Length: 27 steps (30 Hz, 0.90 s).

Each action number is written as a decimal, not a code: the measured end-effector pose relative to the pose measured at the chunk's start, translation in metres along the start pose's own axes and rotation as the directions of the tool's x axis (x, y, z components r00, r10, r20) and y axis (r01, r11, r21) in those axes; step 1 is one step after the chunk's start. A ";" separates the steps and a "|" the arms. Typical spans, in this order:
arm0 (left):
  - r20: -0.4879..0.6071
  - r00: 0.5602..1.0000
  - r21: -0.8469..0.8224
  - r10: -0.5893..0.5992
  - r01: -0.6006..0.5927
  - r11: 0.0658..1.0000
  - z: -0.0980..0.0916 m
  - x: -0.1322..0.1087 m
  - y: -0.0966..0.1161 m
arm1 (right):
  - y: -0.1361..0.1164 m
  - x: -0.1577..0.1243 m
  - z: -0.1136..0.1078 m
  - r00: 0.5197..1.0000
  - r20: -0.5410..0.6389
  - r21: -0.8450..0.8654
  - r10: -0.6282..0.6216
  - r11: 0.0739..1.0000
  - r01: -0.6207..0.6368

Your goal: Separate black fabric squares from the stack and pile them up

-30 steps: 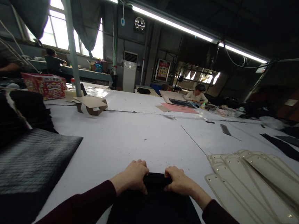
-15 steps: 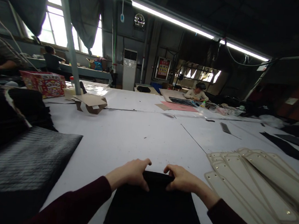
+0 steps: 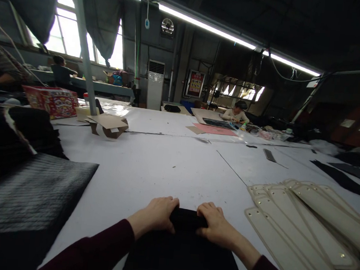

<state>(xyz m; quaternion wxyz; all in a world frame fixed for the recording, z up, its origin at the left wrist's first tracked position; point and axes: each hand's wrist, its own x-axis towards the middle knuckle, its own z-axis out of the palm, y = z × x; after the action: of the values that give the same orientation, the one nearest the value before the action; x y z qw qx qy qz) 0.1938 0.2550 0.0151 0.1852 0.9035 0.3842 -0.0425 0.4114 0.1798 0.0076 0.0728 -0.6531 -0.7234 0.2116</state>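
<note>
A piece of black fabric (image 3: 185,257) lies on the white table in front of me, its far edge folded or rolled toward me. My left hand (image 3: 160,213) grips the left end of that far edge, fingers curled over it and thumb on the near side. At the right end, my right hand (image 3: 215,222) holds the same edge in a like grip. Between the two hands a short stretch of the dark fold shows. The fingertips behind the fold are partly hidden.
Dark ribbed fabric (image 3: 36,198) and a black stack (image 3: 12,141) lie to the left. Cream panels with metal eyelets (image 3: 304,225) fan out on the right. Farther off are a cardboard piece (image 3: 108,124), a red box (image 3: 52,100), a phone-like object (image 3: 269,155) and a seated co-worker (image 3: 237,112).
Both hands have closed more firmly over the far edge of the black fabric, with fingers curling down. The fold between them looks thicker and slightly nearer to me.
</note>
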 end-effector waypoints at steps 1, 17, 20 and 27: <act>0.020 1.000 0.002 -0.009 0.009 1.000 -0.001 0.002 -0.001 | 0.000 0.002 -0.002 1.000 0.020 0.002 0.008 1.000 -0.008; 0.157 0.987 0.125 0.029 -0.049 0.991 -0.015 0.025 0.006 | 0.005 0.031 -0.014 0.973 0.199 -0.007 0.116 0.993 -0.117; 0.137 0.990 0.122 0.044 -0.061 0.991 -0.012 0.020 0.007 | 0.001 0.026 -0.014 0.986 0.143 -0.003 0.087 0.996 -0.088; 0.013 0.996 0.011 0.090 -0.090 0.996 -0.008 -0.002 -0.002 | -0.009 0.002 -0.009 0.998 0.059 0.051 0.034 0.998 -0.037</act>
<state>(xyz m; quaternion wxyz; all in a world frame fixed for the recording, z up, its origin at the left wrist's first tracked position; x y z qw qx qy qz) 0.1911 0.2577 0.0221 0.1841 0.9207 0.3415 -0.0420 0.4058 0.1830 0.0188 0.0651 -0.6574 -0.7077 0.2505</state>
